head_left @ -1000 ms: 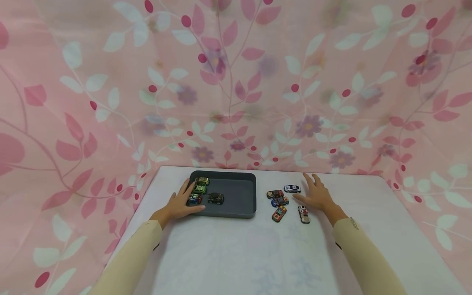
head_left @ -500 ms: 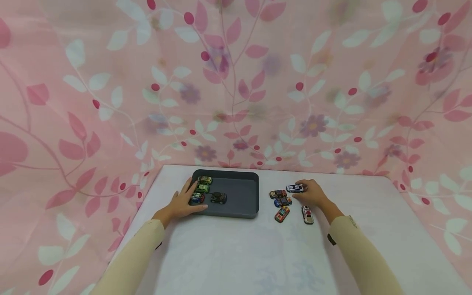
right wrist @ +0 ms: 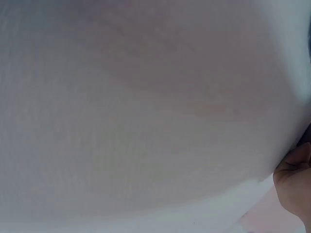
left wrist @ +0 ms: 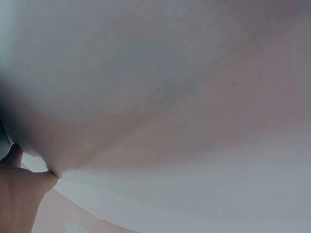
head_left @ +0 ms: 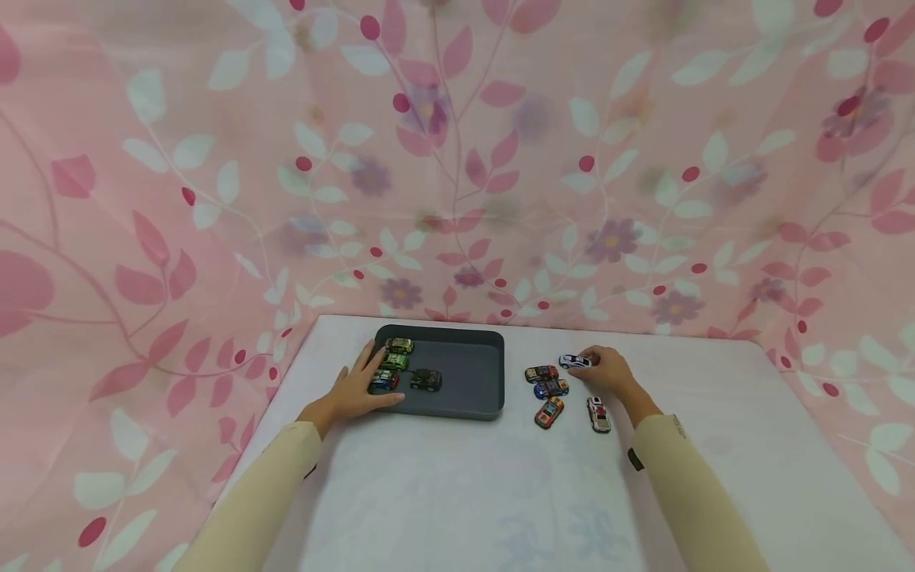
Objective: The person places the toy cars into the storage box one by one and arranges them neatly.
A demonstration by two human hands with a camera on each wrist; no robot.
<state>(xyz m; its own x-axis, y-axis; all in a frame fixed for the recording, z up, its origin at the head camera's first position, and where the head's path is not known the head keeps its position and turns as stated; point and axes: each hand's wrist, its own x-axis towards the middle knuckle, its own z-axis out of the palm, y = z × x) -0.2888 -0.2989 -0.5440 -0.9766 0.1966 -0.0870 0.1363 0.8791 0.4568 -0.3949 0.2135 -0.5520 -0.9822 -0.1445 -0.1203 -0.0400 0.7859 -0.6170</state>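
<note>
My right hand (head_left: 611, 373) pinches a white toy car (head_left: 573, 361) between thumb and fingers, at the back right of the table. My left hand (head_left: 350, 394) rests at the left rim of a dark grey tray (head_left: 468, 377), fingers spread and thumb along the front edge. Inside the tray, a column of toy cars sits by that hand: a yellow-green one (head_left: 400, 345), a green one (head_left: 395, 362) and a blue one (head_left: 386, 380). Beside them is a black toy vehicle (head_left: 426, 380). Both wrist views show mostly white tabletop, with part of each hand at the edge.
Between tray and right hand lie more toy cars: a dark one (head_left: 541, 373), a blue one (head_left: 551, 388) and a red-orange one (head_left: 549, 413). A white-and-red car (head_left: 599, 415) lies just in front of the right hand. A pink floral cloth (head_left: 457, 199) hangs behind the white table (head_left: 457, 492).
My right hand, earlier spread above the table beside the cars, has come down and taken hold of the white toy car. My left hand has stayed at the tray; the head view has shifted slightly.
</note>
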